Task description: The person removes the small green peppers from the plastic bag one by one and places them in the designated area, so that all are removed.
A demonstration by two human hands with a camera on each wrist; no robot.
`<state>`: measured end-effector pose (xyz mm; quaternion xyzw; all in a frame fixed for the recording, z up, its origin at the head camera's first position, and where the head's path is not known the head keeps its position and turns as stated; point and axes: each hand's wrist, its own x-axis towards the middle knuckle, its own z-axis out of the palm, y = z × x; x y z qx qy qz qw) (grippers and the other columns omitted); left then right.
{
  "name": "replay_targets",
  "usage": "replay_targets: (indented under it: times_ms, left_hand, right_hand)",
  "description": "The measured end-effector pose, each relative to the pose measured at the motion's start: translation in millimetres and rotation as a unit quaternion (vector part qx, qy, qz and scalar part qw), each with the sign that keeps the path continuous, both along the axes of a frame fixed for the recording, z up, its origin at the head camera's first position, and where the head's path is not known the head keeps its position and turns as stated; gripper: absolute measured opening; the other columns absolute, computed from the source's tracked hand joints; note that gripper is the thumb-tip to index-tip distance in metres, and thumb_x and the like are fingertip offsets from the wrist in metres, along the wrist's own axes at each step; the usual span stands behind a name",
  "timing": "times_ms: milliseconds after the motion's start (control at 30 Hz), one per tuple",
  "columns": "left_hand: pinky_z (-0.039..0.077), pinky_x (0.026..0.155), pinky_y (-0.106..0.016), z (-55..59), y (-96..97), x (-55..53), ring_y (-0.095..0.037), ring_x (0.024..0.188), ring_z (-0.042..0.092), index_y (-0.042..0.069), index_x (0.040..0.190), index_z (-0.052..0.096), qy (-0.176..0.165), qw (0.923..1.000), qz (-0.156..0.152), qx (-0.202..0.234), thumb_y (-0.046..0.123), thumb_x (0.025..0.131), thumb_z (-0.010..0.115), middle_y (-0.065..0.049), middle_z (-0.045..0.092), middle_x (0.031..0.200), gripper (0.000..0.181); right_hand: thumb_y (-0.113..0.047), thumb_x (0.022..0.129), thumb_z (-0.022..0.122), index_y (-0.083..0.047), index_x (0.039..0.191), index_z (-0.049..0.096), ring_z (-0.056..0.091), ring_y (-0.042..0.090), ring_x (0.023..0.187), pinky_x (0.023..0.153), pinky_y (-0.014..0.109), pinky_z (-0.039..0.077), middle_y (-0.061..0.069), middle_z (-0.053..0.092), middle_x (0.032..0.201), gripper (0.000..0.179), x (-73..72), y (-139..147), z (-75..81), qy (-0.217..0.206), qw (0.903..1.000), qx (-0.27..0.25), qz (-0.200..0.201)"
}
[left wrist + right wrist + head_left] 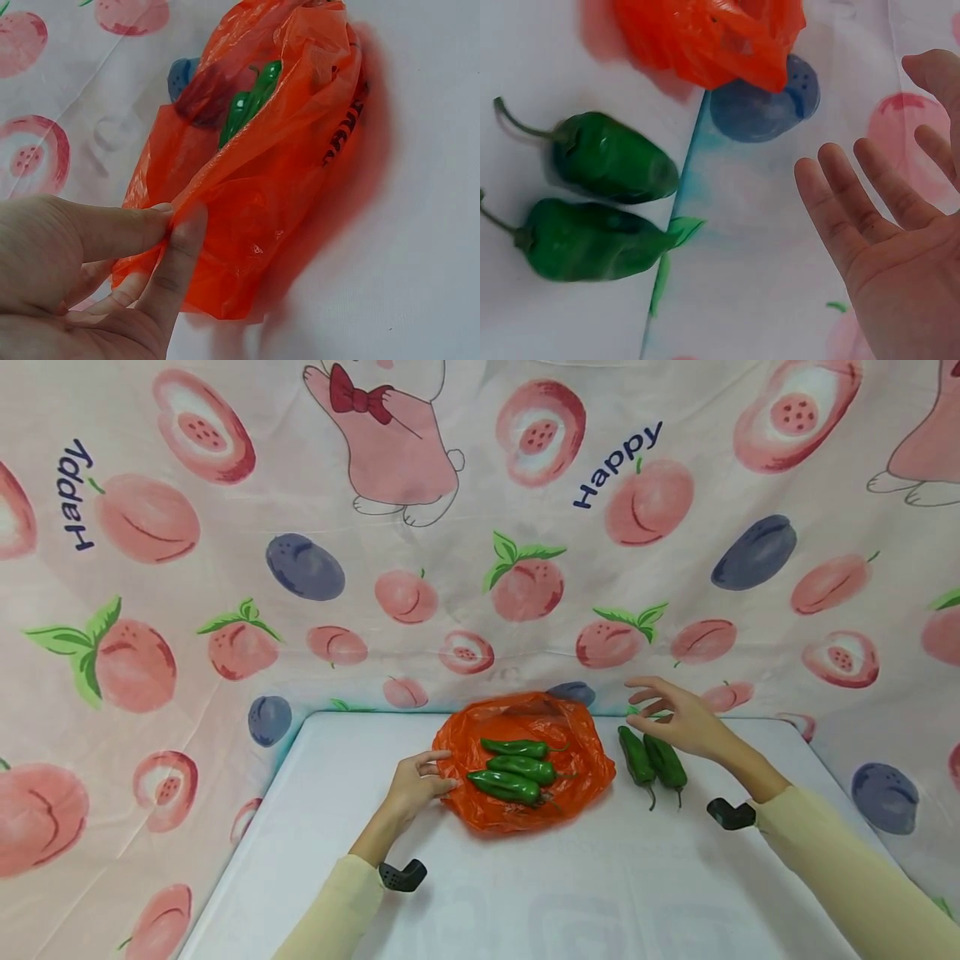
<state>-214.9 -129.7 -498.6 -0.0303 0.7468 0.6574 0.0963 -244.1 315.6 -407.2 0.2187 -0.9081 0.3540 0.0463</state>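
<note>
An orange plastic bag [588, 760] lies spread on the white table, with three green peppers [521, 768] lying side by side on it. At its left edge, my left hand [408, 787] pinches the thin plastic between thumb and fingers, which the left wrist view shows up close. Two more green peppers, one on the left [636, 758] and one on the right [666, 763], lie on the table right of the bag, stems toward me. My right hand [686, 720] is raised by their far ends, fingers spread and holding nothing.
The white table [600, 893] ends at the back against a hanging cloth [450, 552] printed with peaches, plums and rabbits. A small black device [403, 875] sits by the left wrist and another black device [731, 814] by the right.
</note>
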Motion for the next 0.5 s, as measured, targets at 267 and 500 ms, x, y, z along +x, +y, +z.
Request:
replay_targets:
  times_ms: [267, 500]
  left_hand:
    - [0.063, 0.069, -0.037, 1.0, 2.1, -0.1, -0.017, 0.069, 0.066, 0.0, 0.133, 0.065, -0.003, 1.0, 0.002, 0.005, -0.009, 0.083, 0.079, -0.015, 0.058, 0.096, 0.053]
    - [0.063, 0.07, -0.041, 2.1, 2.8, 0.4, -0.017, 0.069, 0.065, -0.002, 0.133, 0.064, 0.002, 1.0, 0.003, 0.002, -0.011, 0.083, 0.078, -0.016, 0.057, 0.096, 0.053]
  right_hand:
    - [-0.02, 0.094, 0.077, -0.016, 0.143, 0.055, 0.07, 0.03, 0.101, 0.081, 0.041, 0.063, 0.013, 0.068, 0.12, 0.054, -7.9, -20.2, 6.1, -0.002, 0.9997, -0.005, 0.025]
    - [-0.021, 0.093, 0.079, -0.017, 0.14, 0.058, 0.071, 0.026, 0.099, 0.081, 0.04, 0.063, 0.013, 0.068, 0.12, 0.052, -16.4, -34.4, 5.6, -0.008, 0.9987, -0.008, 0.049]
